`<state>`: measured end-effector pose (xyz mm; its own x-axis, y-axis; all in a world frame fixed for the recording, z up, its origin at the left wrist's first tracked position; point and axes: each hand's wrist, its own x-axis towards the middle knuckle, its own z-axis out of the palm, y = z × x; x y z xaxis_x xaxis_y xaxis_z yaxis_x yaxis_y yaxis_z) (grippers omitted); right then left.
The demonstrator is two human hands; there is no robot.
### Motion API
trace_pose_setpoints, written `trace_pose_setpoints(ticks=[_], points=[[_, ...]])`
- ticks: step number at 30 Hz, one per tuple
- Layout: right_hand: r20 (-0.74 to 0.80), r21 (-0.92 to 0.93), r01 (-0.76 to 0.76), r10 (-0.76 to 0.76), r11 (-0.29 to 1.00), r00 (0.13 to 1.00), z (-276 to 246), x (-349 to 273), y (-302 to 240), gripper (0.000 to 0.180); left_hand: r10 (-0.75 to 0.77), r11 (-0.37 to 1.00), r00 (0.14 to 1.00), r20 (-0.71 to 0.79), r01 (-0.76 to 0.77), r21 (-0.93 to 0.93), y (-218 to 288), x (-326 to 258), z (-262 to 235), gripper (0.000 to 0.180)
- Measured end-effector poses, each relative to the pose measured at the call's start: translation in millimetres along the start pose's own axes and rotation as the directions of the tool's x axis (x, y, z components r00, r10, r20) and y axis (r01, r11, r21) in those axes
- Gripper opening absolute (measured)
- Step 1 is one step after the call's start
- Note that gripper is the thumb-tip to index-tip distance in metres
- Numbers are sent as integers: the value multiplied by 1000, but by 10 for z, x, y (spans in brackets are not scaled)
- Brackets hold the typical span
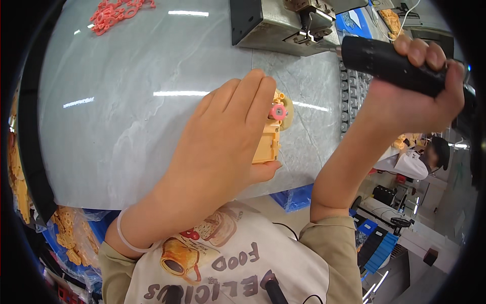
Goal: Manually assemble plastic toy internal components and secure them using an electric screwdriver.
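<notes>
My left hand (217,129) is closed over a pale yellow plastic housing (266,147) on the grey tabletop, its back covering much of the part. A round pink piece (278,112) sits on the housing's upper end, beside the fingertips. My right hand (415,99) is wrapped round a black electric screwdriver (387,62), lying nearly level with its bit pointing left. That bit is at the front of a metal box-shaped screw feeder (283,31); whether it touches a screw is too small to tell.
Pink ring-shaped parts (116,15) lie in a heap at the far left. A grey tray of small parts (349,93) stands right of the table. Bagged yellow parts (73,235) fill a blue bin at lower left. Another person (417,159) is at the right.
</notes>
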<state>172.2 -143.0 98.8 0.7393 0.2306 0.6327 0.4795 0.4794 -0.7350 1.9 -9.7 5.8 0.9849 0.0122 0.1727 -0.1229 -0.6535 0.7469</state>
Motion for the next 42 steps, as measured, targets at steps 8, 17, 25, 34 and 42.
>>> trace_pose_setpoints(ticks=[8,17,25,34,42], points=[[12,-41,-10,11,999,1000,-129,214,180,10,-6,1000,1000,-1,6,4,9,16,1,99],[104,-27,-38,40,999,994,-133,240,212,9,-21,1000,1000,12,21,-15,-4,2,-34,98],[118,-16,-54,56,998,991,-133,262,222,9,-27,999,1000,10,27,-24,5,17,-26,100],[123,-18,-58,59,998,991,-115,253,232,12,-31,999,1000,3,31,-30,4,4,-20,99],[138,-42,-68,73,997,988,-1,246,251,13,-25,999,1000,1,25,-32,-13,-5,-25,100]])
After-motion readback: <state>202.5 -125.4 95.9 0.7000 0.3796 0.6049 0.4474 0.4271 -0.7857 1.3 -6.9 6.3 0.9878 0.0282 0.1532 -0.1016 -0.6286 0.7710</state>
